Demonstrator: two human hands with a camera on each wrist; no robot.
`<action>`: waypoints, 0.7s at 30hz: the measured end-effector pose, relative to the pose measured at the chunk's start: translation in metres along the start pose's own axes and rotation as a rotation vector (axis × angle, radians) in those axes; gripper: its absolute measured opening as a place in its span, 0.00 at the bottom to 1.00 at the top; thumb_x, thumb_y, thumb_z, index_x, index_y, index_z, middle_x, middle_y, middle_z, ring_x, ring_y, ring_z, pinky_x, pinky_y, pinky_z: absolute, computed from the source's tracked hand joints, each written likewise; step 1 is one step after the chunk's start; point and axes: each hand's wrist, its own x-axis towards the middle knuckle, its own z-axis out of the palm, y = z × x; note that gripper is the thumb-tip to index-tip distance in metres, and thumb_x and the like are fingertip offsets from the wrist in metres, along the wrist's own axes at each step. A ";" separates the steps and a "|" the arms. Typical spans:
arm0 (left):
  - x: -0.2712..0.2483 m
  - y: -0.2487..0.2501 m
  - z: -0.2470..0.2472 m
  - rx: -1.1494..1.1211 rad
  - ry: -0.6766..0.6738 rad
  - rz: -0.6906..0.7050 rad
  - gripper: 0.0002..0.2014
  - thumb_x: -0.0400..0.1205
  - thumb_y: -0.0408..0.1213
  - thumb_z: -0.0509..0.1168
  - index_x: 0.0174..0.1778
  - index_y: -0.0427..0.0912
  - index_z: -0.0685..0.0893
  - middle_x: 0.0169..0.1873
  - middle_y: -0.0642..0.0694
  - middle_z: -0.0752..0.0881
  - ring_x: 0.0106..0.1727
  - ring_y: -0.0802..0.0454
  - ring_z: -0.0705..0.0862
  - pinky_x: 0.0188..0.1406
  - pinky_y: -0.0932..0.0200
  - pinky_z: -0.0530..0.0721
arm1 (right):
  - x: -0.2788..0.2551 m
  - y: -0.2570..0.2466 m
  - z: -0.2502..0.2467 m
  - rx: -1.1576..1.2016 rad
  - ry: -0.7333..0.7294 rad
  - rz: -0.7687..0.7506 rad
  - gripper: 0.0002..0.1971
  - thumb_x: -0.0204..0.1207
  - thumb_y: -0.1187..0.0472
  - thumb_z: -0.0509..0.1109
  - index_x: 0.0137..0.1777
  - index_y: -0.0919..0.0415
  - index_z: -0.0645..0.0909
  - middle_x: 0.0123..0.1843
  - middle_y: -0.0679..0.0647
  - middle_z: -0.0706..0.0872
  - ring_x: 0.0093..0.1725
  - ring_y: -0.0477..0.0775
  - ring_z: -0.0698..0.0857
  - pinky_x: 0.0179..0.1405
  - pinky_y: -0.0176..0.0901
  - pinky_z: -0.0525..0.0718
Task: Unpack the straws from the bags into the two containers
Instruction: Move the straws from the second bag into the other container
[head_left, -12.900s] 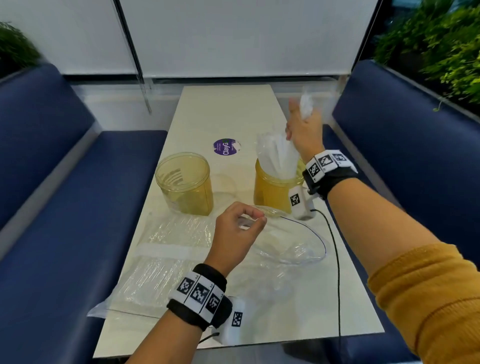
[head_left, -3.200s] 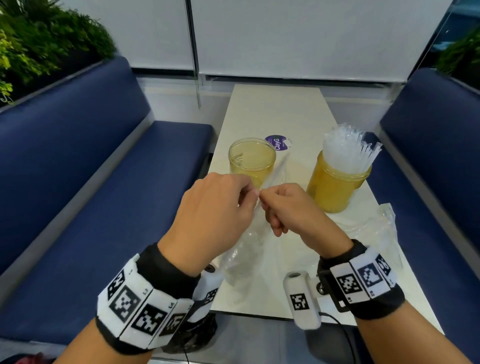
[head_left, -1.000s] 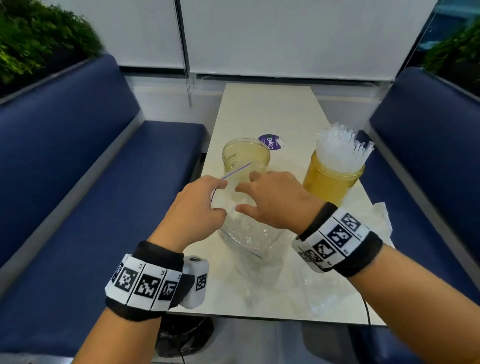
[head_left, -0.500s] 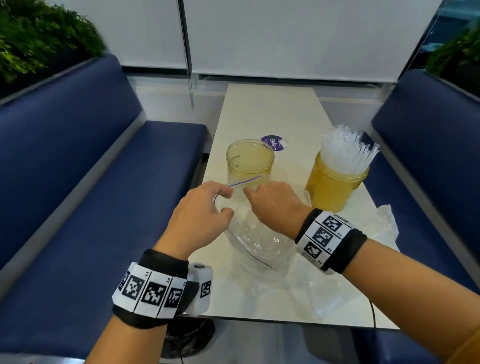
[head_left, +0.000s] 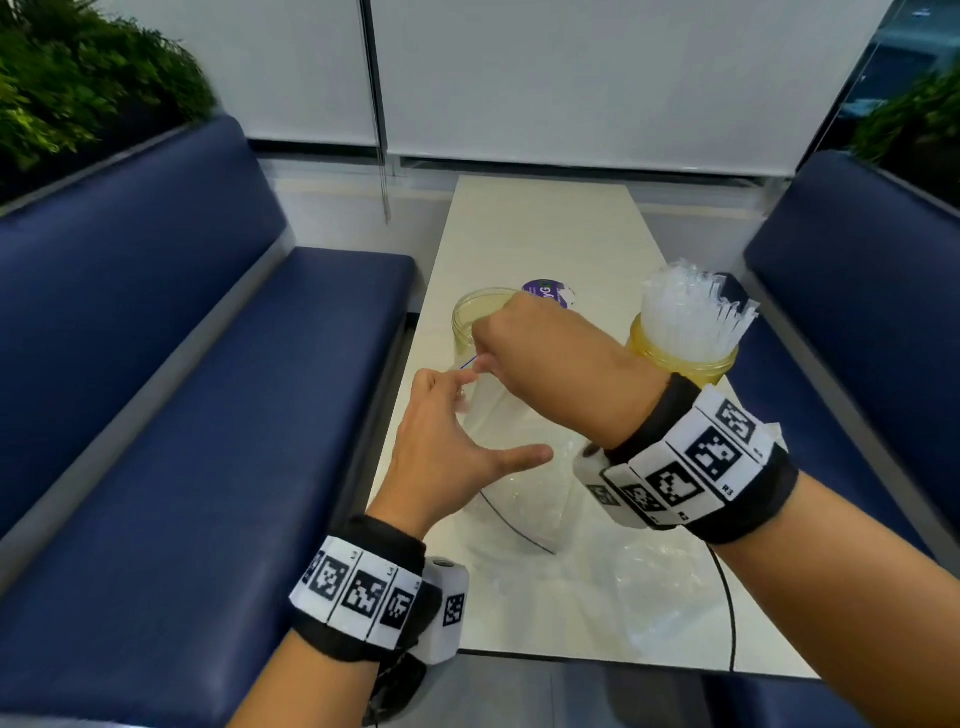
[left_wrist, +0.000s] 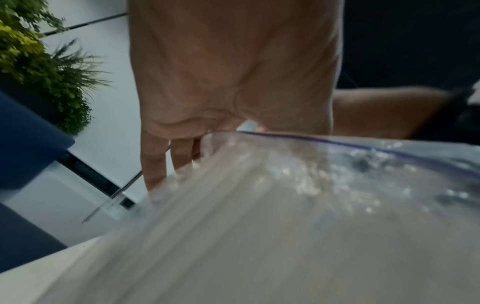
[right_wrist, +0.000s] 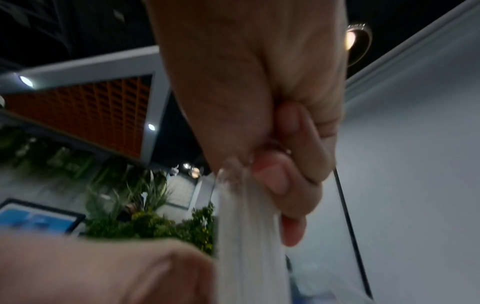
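Near the front edge of the pale surface (head_left: 524, 244), both hands work at the mouth of a clear zip bag (head_left: 511, 499) full of wrapped straws (left_wrist: 233, 216), which stands between the person and the left container (head_left: 475, 322). That amber jar looks empty so far, while the right container (head_left: 680, 358) is already packed with upright straws. A second, flattened bag (head_left: 665, 582) lies on the surface nearer the person.

The right hand (head_left: 535, 358) is clenched: from the right wrist view its fingers (right_wrist: 283, 181) curl round a gathered bunch of straws at the bag's opening. The left hand (head_left: 447, 447) is relaxed and spread, thumb pointing out toward the right, fingertips at the bag's rim by the blue zip line; it steadies the plastic rather than gripping it, as far as I can tell.

The step in hand is probably drawing the bundle out. To do it well, the left hand should hold the bag's mouth wide and pin the plastic down so it does not ride up with the straws. The right grip wants to stay snug round the whole bunch, near its upper end, and pull along the straws' length rather than sideways, so none snag on the zip or spill. Keeping the bundle tight also helps it drop upright into the left container in one go
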 end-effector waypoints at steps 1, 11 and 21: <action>0.001 0.001 0.003 0.015 0.028 0.017 0.46 0.56 0.66 0.84 0.68 0.54 0.75 0.57 0.57 0.72 0.57 0.63 0.77 0.51 0.68 0.75 | 0.001 -0.002 -0.006 0.015 -0.001 -0.004 0.11 0.87 0.59 0.64 0.63 0.62 0.83 0.55 0.58 0.85 0.50 0.58 0.85 0.33 0.39 0.70; 0.017 -0.007 0.018 -0.140 0.319 0.045 0.23 0.68 0.61 0.68 0.35 0.42 0.76 0.36 0.40 0.83 0.36 0.39 0.83 0.31 0.35 0.83 | -0.004 -0.015 -0.015 0.089 0.278 0.012 0.25 0.88 0.39 0.50 0.43 0.55 0.80 0.40 0.51 0.79 0.41 0.55 0.79 0.37 0.48 0.74; 0.022 -0.008 0.004 -0.085 0.287 0.102 0.02 0.80 0.41 0.65 0.47 0.53 0.80 0.35 0.53 0.85 0.37 0.56 0.86 0.31 0.56 0.86 | 0.013 -0.015 0.041 1.095 0.348 -0.064 0.43 0.61 0.41 0.85 0.74 0.49 0.70 0.46 0.47 0.89 0.48 0.45 0.89 0.53 0.43 0.87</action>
